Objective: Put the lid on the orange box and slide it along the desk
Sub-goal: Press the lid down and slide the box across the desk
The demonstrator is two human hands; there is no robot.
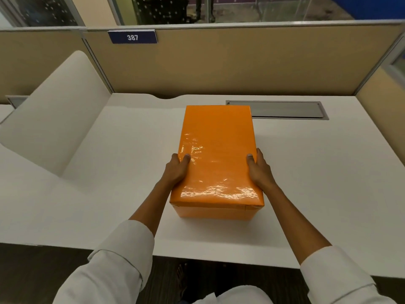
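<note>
1. Glossy orange paper-wrapped rectangular box (pixel 215 170), flat orange lid (pixel 217 150) already seated, standing mid-way on the white laminate desk (pixel 306 183).
2. Clasped by left hand (pixel 176 172) and right hand (pixel 259 170) on opposite sides, thumbs on top, probably to steady the slide.
3. Grey metal cable hatch (pixel 285 109) just behind.

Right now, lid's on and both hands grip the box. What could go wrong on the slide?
1. Pushed straight back, the orange box may catch its far right corner on the metal cable hatch.
2. The left hand and right hand grip the glossy lid; it might shift or lift off.
</note>
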